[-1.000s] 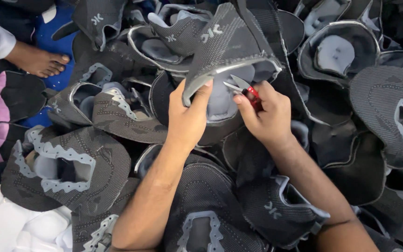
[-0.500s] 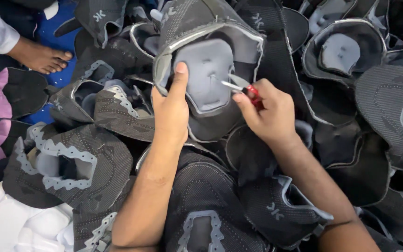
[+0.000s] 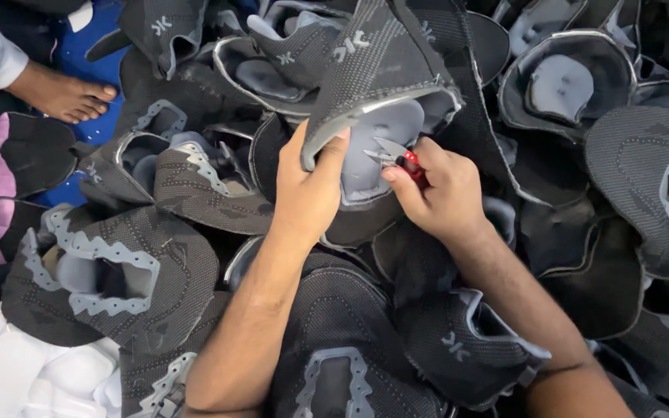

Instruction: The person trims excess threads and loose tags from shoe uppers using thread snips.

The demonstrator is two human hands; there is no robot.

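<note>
While your left hand (image 3: 303, 193) is closed on the folded edge of the dark knitted shoe upper (image 3: 385, 85), with the thumb on the grey rim and the fingers hidden behind the fabric, your right hand (image 3: 443, 193) is curled around a small pair of red-handled snips (image 3: 396, 157). The blades look a little open and they point to the left, toward your left thumb, just over the grey inner lining (image 3: 385, 139) of the upper. The upper stands above both hands, lifted over the pile of other shoe uppers (image 3: 156, 271), and its long axis runs from the hands up and away from you, with a small lean to the right. Both hands are at its lower edge: the left one touches it, and the right one is just beside it with the blade tips very near the lining. At the far left a bare foot (image 3: 63, 93) of another person rests on a blue sheet (image 3: 110, 46).
</note>
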